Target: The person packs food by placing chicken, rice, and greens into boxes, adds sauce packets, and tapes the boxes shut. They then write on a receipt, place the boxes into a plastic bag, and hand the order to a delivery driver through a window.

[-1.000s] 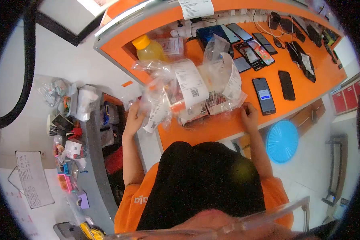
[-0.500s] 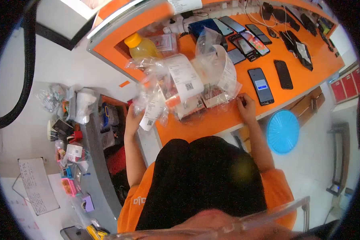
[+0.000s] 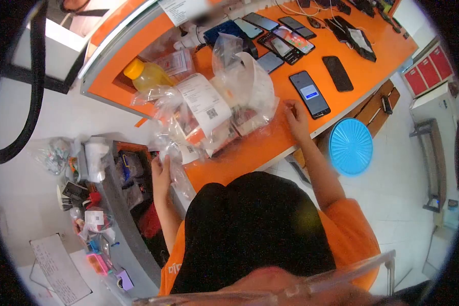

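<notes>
Clear plastic bags point(image 3: 160, 122) with packaged goods inside lie in a heap on the orange counter point(image 3: 257, 153). A white printed receipt point(image 3: 201, 104) with a square code rests on top of them, and another curled white paper point(image 3: 260, 84) stands to its right. My left hand point(image 3: 161, 176) is at the counter's left edge, its fingers closed on a loose edge of the plastic bag. To the right of the heap, my right hand point(image 3: 297, 118) rests over the counter with curled fingers; whatever is between them cannot be made out.
A smartphone point(image 3: 309, 94) with a lit screen and a dark phone point(image 3: 337, 74) lie right of my right hand. Several more phones are behind. A yellow-capped bottle point(image 3: 150, 75) stands at the back left. A blue round stool point(image 3: 351, 147) is beside the counter.
The view has turned, shifting the counter leftward. My left hand has moved down and away from the heap, and the small paper beside it is now mostly covered by plastic.
</notes>
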`<state>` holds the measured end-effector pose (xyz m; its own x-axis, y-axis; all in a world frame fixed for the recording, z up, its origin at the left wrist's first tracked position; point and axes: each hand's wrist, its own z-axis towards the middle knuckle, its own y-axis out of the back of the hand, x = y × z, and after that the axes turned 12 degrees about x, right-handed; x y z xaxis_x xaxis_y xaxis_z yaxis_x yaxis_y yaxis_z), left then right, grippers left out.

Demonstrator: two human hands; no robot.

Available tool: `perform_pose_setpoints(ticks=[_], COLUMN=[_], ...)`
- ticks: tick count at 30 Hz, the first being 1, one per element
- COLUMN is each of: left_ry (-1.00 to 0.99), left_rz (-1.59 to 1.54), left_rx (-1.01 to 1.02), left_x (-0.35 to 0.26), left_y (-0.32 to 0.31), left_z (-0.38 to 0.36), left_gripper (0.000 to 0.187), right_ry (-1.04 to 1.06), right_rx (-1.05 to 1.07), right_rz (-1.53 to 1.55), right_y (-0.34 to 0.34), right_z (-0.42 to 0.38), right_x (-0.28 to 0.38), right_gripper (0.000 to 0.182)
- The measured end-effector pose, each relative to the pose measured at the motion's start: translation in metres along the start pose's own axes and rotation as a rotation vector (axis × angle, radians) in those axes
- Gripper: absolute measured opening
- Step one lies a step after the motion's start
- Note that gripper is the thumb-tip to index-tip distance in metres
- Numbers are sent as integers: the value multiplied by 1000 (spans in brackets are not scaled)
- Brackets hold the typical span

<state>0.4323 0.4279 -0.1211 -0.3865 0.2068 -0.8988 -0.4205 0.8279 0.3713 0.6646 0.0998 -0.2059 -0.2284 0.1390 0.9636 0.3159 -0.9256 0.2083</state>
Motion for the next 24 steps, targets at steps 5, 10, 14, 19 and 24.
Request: perform_pose_setpoints(ticks=[5, 10, 14, 19, 24], left_ry=[-404, -810, -822, -562, -774], left_rz=[926, 1195, 1248, 500, 114], left_rx=[-368, -158, -179, 17, -318], left_x=[-88, -163, -154, -101, -103], left_y=[-3, -38, -47, -40, -58], left_z=[-28, -10, 61, 106, 65], left_gripper=[41, 47, 52, 18, 7], right_ry=[176, 341, 312, 183, 371], right_rx=[-116, -211, -271, -267, -80], right_rz=[-89, -235, -297, -298, -306], right_y=[-4, -17, -14, 9, 3], right_z=[7, 3, -5, -24, -55], right_x=[46, 73, 48, 32, 53], right_gripper=[24, 24, 23, 21, 14])
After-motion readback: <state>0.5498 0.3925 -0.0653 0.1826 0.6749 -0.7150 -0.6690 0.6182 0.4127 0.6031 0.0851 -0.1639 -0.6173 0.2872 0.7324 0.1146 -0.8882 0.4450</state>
